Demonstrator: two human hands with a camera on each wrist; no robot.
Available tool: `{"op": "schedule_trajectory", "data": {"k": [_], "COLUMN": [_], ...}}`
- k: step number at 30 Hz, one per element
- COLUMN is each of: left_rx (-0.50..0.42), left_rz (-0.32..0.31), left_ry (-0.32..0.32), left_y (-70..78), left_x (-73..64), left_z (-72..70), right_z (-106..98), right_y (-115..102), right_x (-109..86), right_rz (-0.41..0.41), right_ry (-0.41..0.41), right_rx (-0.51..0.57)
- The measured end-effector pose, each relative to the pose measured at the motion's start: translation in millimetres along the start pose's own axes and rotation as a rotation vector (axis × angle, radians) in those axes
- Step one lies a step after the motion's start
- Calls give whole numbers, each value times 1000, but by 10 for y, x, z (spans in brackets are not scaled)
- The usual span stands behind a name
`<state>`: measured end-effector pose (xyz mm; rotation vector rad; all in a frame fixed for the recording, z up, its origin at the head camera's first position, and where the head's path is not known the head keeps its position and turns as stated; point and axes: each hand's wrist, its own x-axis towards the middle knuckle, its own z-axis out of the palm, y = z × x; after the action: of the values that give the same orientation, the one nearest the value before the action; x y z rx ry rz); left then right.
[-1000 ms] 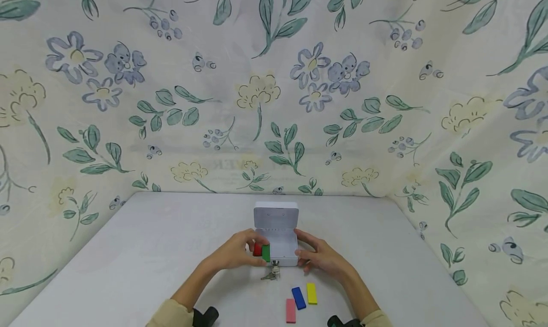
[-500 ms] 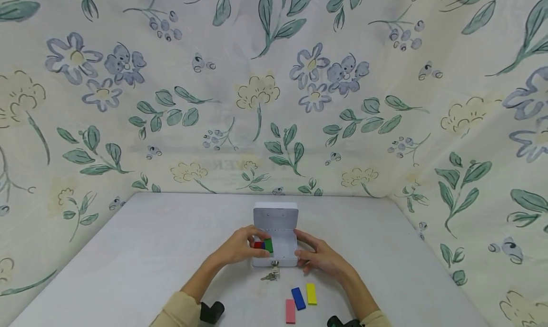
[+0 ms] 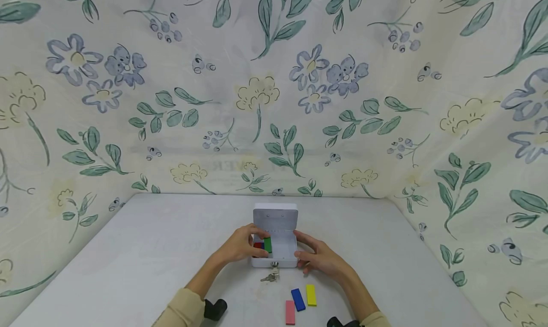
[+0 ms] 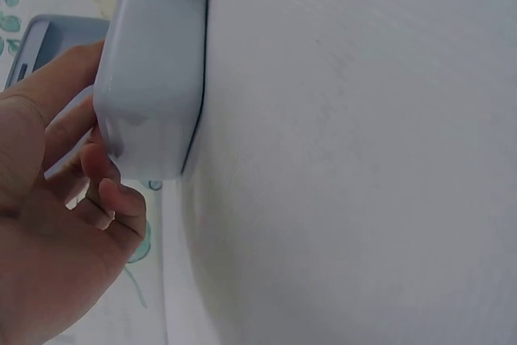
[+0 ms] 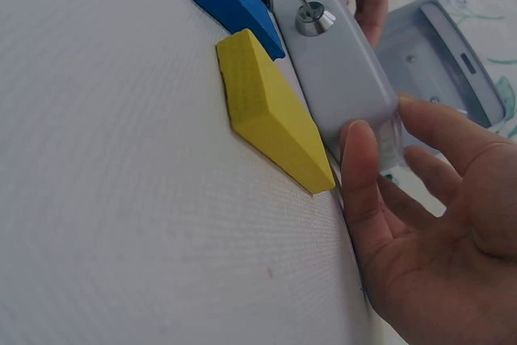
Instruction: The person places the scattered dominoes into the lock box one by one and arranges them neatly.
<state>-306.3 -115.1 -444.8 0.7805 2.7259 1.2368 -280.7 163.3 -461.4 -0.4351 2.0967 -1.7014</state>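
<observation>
A small white metal cash box (image 3: 284,262) stands on the table with its lid (image 3: 275,217) raised. My left hand (image 3: 240,245) reaches over the box's left side and pinches a green block (image 3: 268,244) inside it. Beside the green block, partly covered by the fingers, lie a red block (image 3: 258,245) and a sliver of blue. My right hand (image 3: 321,256) holds the box's right end, thumb at the front corner and fingers along the side. In the left wrist view the box wall hides the left fingertips. Keys (image 3: 270,276) hang from the lock (image 5: 313,18) at the front.
In front of the box lie a blue block (image 3: 298,299), a yellow block (image 3: 311,295) and a pink block (image 3: 290,312) on the white table (image 3: 171,232). A floral cloth (image 3: 231,127) hangs behind and at both sides.
My left hand has moved the green block from over the box's front left edge back and down into the box, beside the red one. The right hand stays on the box.
</observation>
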Motion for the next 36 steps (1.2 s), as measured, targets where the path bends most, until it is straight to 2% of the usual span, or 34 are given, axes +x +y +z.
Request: {"op": "schedule_trajectory", "data": {"k": [13, 26, 36], "left_rx": [26, 14, 73], "left_rz": [38, 25, 6], "left_ry": [-21, -45, -50], "left_y": [-104, -93, -33], "left_x": [75, 94, 125], "left_z": [63, 78, 86], "right_z": [1, 3, 3], "right_y": [10, 7, -5], "right_x": [7, 4, 0], "right_rz": [-1, -2, 3], "right_ry": [3, 5, 3], "right_rx": [4, -6, 4]}}
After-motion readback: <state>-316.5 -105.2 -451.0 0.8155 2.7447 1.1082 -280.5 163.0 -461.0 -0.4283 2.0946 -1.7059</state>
